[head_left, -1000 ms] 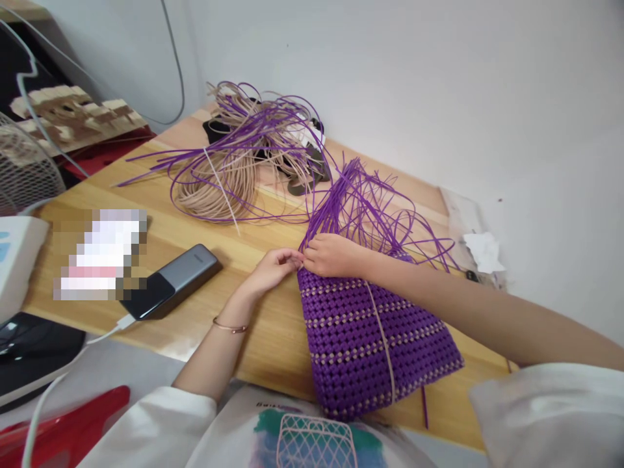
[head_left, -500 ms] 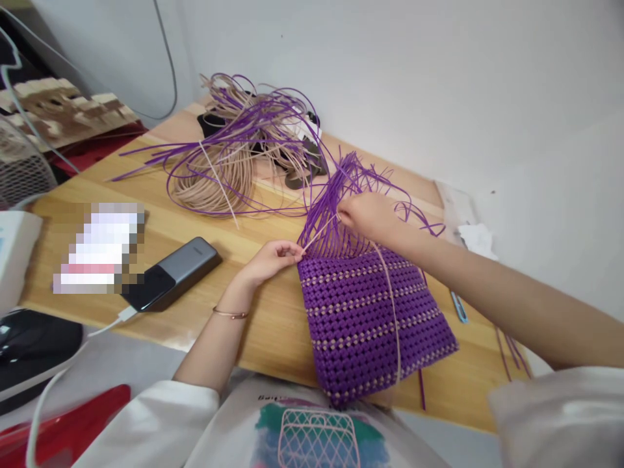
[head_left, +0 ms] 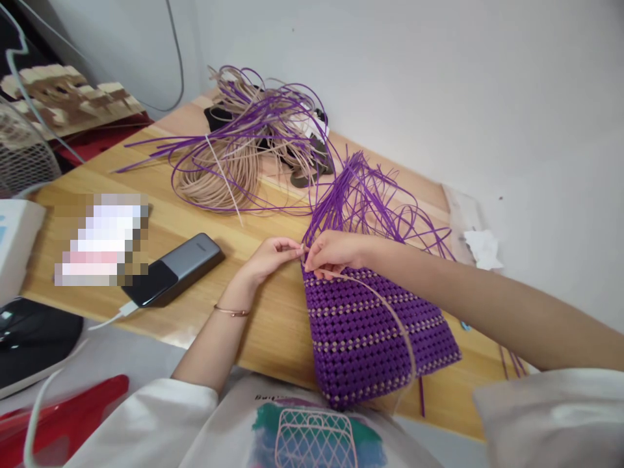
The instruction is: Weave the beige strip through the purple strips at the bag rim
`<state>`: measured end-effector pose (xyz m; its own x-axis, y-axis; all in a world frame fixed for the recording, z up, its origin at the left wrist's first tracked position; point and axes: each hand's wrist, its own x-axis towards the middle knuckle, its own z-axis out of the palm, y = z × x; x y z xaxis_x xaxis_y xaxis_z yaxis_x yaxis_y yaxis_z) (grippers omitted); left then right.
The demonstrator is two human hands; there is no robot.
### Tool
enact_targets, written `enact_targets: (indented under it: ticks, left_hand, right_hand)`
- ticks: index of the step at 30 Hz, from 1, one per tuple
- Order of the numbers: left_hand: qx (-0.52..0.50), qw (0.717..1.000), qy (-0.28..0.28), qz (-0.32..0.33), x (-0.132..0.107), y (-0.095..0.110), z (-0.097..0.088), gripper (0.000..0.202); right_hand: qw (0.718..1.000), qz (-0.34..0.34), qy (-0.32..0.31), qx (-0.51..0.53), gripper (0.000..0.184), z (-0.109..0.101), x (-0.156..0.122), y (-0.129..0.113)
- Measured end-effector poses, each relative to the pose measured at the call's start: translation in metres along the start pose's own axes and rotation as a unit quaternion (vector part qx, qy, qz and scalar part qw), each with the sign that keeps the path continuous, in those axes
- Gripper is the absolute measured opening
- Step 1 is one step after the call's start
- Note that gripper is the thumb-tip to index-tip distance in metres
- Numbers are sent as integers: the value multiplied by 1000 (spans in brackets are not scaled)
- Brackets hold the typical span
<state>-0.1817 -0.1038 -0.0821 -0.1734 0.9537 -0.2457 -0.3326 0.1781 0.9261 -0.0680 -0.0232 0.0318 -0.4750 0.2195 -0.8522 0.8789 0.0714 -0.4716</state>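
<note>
Purple woven piece [head_left: 351, 338] with beige rows lay on the wooden table [head_left: 273, 318], just below our right hand [head_left: 338, 250], its top corner reaching our left fingertips. We had the left hand [head_left: 273, 259] narrowed to a pinch on that corner; whether a strand also sat between the fingertips was too small for us to tell. Our right hand, fingers curled, held a beige cord [head_left: 407, 339], which ran from the fingertips and arched down over the weave. The two hands were nearly touching at the corner.

Beyond our right hand, loose purple strands [head_left: 336, 201] fanned up from the weave's top edge. Past our left hand, farther from us, sat a coil of beige cord [head_left: 219, 182] with purple lengths tangled across it. To the left of that hand we had a grey power bank [head_left: 190, 260], plugged into a white cable [head_left: 108, 320], and beyond it a pixelated phone [head_left: 104, 240]. A bracelet [head_left: 231, 312] circled our left wrist. White crumpled paper [head_left: 483, 249] lay well to the right of our right hand.
</note>
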Motion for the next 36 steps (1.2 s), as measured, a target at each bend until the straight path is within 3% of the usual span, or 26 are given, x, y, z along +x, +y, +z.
enact_targets:
  ticks: [2,5,9,12,16,20,26,28,32,36]
  left_hand:
    - [-1,1000,4,-6,0,0,-1,34]
    - [5,1000,10,-8,0,-1,-1,30]
    - [6,1000,-1,-10,0,0,0,28]
    - [17,1000,-11,-6,-1,1,-1,26]
    - [38,999,-13,-2,-1,2,-5,26]
    - [54,999,-5,-3,-3,3,-9,24]
    - [45,999,-5,-18,-3,3,-13,22]
    - [39,999,-3,-22,-3,2,-14,22]
    - [40,999,4,-27,-2,1,-15,23]
    - [50,998,5,-33,-2,0,-16,26]
  right_hand:
    - [1000,-1,-27,-10,14,2,-1,-2]
    - [993,-3,-45,-109,13,-1,-5,-8]
    - [986,-9,23,-164,14,-11,-1,-14]
    - [977,-24,34,-208,15,-17,9,-16]
    - [949,-33,22,-311,19,-23,23,-18]
    - [918,-71,-41,-388,21,-28,30,-23]
    - [841,-69,-51,-535,17,-23,35,-33]
    - [853,-40,-56,-517,15,-21,39,-35]
    - [918,43,-23,-394,20,-16,48,-31]
    - [950,53,6,-308,20,-9,54,-20]
